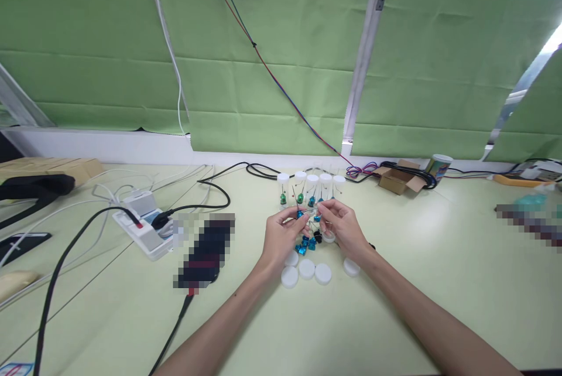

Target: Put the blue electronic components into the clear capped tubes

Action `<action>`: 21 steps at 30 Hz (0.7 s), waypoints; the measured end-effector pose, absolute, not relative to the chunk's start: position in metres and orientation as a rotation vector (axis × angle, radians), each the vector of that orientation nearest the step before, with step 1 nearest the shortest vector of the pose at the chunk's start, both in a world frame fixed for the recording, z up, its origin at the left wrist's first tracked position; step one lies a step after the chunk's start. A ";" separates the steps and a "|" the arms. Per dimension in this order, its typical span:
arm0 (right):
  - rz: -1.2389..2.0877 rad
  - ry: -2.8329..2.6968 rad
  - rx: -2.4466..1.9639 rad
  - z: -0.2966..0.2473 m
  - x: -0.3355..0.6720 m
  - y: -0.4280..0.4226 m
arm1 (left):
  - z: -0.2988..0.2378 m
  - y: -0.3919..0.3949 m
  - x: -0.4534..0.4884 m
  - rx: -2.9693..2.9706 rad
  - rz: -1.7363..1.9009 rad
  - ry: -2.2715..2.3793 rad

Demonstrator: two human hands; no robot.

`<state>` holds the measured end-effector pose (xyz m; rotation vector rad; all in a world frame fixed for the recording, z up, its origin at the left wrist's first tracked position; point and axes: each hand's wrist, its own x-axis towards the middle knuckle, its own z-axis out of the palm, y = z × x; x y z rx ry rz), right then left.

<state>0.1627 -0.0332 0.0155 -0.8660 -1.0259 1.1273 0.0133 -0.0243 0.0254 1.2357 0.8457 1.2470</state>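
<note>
My left hand [285, 234] and my right hand [341, 228] meet over the middle of the table, thumbs and fingers pinched. Between the fingertips is a small clear piece [311, 211], too small to make out fully. A blue piece [300, 214] with thin dark wires shows at my left fingertips. Several small blue pieces [302, 246] lie below the hands, beside a black piece [317, 236]. Just behind stand several clear vials with white caps [283, 178], holding green pieces [300, 198] and blue pieces [311, 201]. Loose white caps [307, 269] lie in front.
A white power strip [143, 232] with plugged-in cables and a blurred dark device [206, 253] lie left. Black cable [259, 172] runs behind the vials. An open cardboard box [397, 180] and a can [438, 168] stand back right. Green blinds [272, 101] hang behind.
</note>
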 end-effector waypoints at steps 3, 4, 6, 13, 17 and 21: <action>1.130 -1.027 -0.871 0.016 0.162 -0.033 | 0.025 -0.024 0.013 1.251 1.245 0.850; 1.132 -1.027 -0.872 0.016 0.162 -0.033 | 0.024 -0.024 0.013 1.255 1.244 0.851; 1.138 -1.030 -0.873 0.015 0.162 -0.033 | 0.024 -0.024 0.013 1.262 1.243 0.851; 1.170 -1.022 -0.880 0.013 0.163 -0.032 | 0.024 -0.024 0.013 1.292 1.247 0.871; 1.188 -1.004 -0.898 0.014 0.163 -0.033 | 0.022 -0.023 0.013 1.333 1.250 0.864; 1.193 -0.990 -0.916 0.016 0.162 -0.034 | 0.021 -0.023 0.013 1.361 1.248 0.873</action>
